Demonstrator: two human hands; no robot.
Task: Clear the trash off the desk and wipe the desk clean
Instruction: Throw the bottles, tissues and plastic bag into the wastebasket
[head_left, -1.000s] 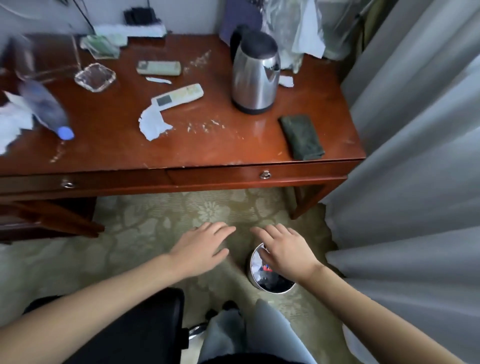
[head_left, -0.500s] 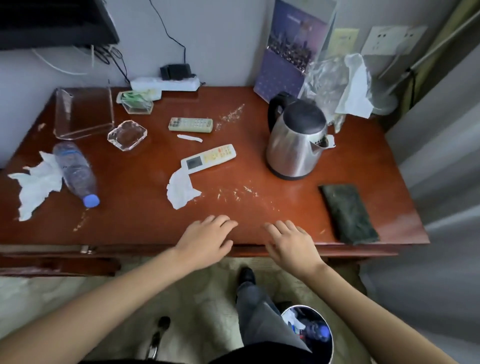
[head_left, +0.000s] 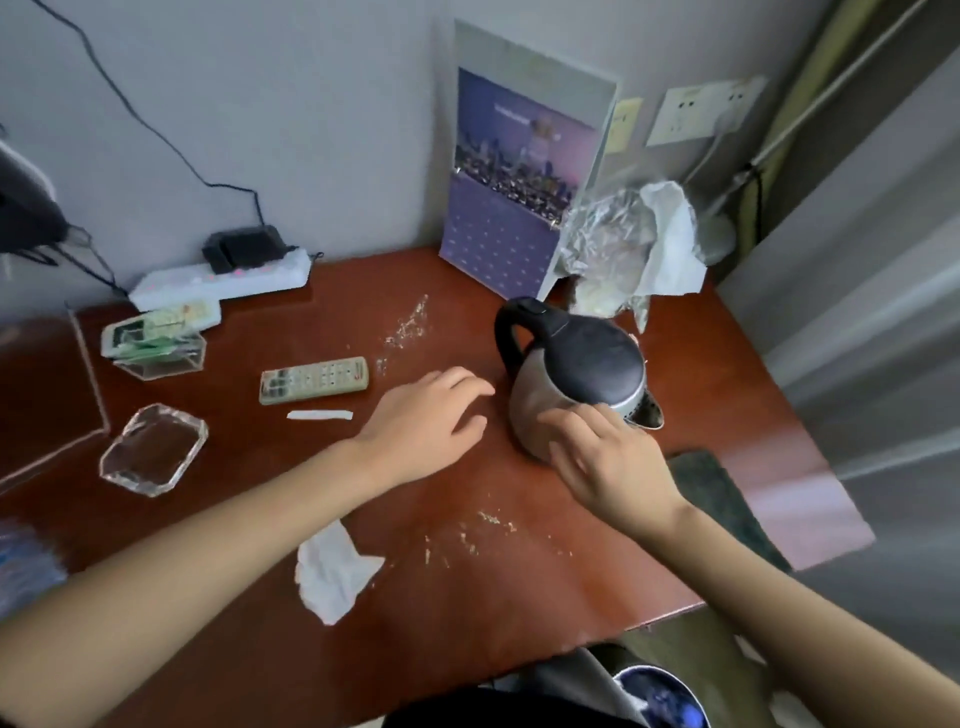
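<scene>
At mid-frame the left hand (head_left: 426, 421) and right hand (head_left: 608, 462) hover over the desk (head_left: 519, 597), fingers loosely spread, holding nothing, the right by the kettle (head_left: 571, 384). A crumpled tissue (head_left: 332, 571) lies lower centre.

Right hand (head_left: 608, 462) overlapped the kettle (head_left: 576, 374) at its lower wall; contact was indeterminable. Dark cloth (head_left: 727, 493), right of that wrist, was partly hidden by the forearm. Bottle (head_left: 23, 564), far left of the left hand (head_left: 421, 421), was blurred and edge-cut. Bin (head_left: 660, 696), beneath the right forearm, was cropped below.
</scene>
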